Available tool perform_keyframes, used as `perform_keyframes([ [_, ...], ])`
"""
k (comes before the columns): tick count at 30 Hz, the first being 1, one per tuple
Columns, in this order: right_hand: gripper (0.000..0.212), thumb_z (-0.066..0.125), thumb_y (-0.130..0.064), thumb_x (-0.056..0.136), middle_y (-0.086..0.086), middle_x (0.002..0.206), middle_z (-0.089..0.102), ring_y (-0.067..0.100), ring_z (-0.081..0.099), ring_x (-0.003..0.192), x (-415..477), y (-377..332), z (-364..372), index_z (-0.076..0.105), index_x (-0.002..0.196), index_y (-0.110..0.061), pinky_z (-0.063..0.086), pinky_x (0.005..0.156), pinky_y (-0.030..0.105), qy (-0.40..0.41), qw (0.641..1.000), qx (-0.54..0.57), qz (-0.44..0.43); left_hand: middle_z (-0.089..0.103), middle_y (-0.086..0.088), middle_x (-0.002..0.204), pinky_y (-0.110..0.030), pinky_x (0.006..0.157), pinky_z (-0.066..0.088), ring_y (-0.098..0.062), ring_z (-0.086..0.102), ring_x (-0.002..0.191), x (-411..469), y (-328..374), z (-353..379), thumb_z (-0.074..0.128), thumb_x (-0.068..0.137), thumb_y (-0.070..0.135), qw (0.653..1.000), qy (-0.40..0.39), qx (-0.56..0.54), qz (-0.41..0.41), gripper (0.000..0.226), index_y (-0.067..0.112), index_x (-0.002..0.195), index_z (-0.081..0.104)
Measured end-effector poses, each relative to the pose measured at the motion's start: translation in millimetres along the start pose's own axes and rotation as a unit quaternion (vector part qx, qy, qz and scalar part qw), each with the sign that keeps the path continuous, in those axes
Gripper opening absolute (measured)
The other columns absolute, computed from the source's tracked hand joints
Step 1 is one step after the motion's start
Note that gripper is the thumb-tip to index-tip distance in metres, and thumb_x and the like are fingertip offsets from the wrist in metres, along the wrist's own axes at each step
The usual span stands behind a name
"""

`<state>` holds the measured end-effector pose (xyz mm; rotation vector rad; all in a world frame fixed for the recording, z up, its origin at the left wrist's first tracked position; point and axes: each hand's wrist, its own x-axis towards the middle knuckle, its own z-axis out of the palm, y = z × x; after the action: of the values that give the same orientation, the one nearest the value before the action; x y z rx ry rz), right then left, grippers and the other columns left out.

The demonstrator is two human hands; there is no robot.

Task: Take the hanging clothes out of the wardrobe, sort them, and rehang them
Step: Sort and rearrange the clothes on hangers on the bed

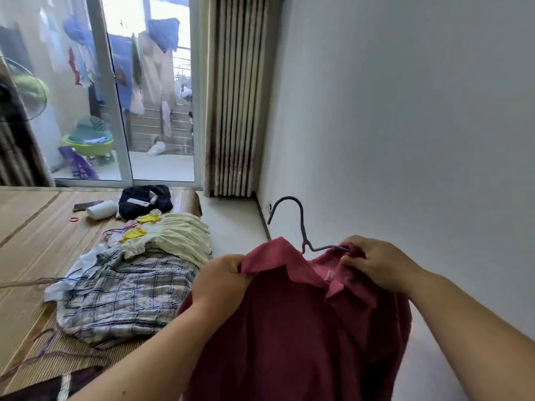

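A dark red collared shirt [292, 322] hangs in front of me on a purple wire hanger [301, 224], whose hook sticks up above the collar. My left hand [223, 279] grips the shirt's left shoulder by the collar edge. My right hand [373, 264] pinches the right side of the collar together with the hanger's arm. On the bed mat to the left lies a pile of clothes: a plaid shirt [127, 296] in front, a cream ruffled dress with yellow patches [170, 235] behind it.
A dark bundle [144, 201], a white bottle [101, 209] and a phone lie farther back on the woven mat [29, 233]. Loose wire hangers [43, 348] rest at the mat's near edge. A striped curtain [234, 96] and glass balcony door [115, 91] stand behind; a white wall is on the right.
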<state>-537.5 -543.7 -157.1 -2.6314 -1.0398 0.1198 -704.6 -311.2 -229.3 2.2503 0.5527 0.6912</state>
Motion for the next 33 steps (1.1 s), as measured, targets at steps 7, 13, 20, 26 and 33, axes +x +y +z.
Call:
perform_keyframes([
  [7,0.006,0.057,-0.031,0.092,-0.012,0.087,0.064,0.009,0.058,0.084,166.8,-5.2,35.7,0.06,0.092,-0.036,0.042,0.073,0.025,0.008,0.997,0.063,-0.054,0.056,0.005,0.057,-0.029,0.054,0.038,-0.009,0.05,0.055,112.2,-86.6,-2.0,0.067,0.083,0.035,0.997,0.062,-0.033,-0.012,0.024,0.017,0.068,0.063],
  [13,0.01,0.057,-0.03,0.091,-0.014,0.084,0.063,0.007,0.056,0.08,313.6,-14.2,56.1,0.058,0.089,-0.039,0.037,0.066,0.016,0.014,0.991,0.094,-0.089,0.062,0.008,0.063,-0.026,0.06,0.043,-0.01,0.056,0.065,216.1,-148.3,-5.9,0.074,0.079,0.022,0.995,0.095,0.006,-0.012,0.012,0.018,0.068,0.069],
  [20,0.008,0.06,-0.025,0.09,-0.006,0.08,0.063,0.013,0.058,0.078,457.1,-23.0,86.8,0.06,0.084,-0.031,0.041,0.066,0.027,-0.039,0.981,0.098,-0.162,0.06,0.034,0.075,-0.004,0.063,0.038,0.014,0.056,0.077,281.5,-189.8,14.1,0.062,0.074,0.046,0.994,0.029,0.04,-0.095,0.036,0.045,0.11,0.056],
  [26,0.013,0.063,-0.025,0.088,-0.007,0.084,0.064,0.017,0.058,0.081,580.9,-67.0,125.1,0.059,0.086,-0.037,0.044,0.073,0.033,-0.113,0.952,0.096,-0.269,0.068,0.018,0.084,-0.023,0.067,0.041,0.003,0.058,0.08,313.5,-218.4,19.8,0.054,0.091,0.034,0.965,0.089,0.051,-0.243,0.015,0.034,0.094,0.068],
  [33,0.017,0.063,-0.031,0.087,-0.022,0.075,0.057,0.001,0.052,0.072,658.2,-174.9,168.5,0.054,0.089,-0.045,0.035,0.061,0.013,-0.195,0.889,0.085,-0.405,0.071,0.013,0.096,-0.003,0.067,0.035,-0.002,0.059,0.089,305.9,-236.8,-10.1,0.061,0.089,0.025,0.896,0.237,0.088,-0.365,0.014,0.03,0.096,0.072],
])
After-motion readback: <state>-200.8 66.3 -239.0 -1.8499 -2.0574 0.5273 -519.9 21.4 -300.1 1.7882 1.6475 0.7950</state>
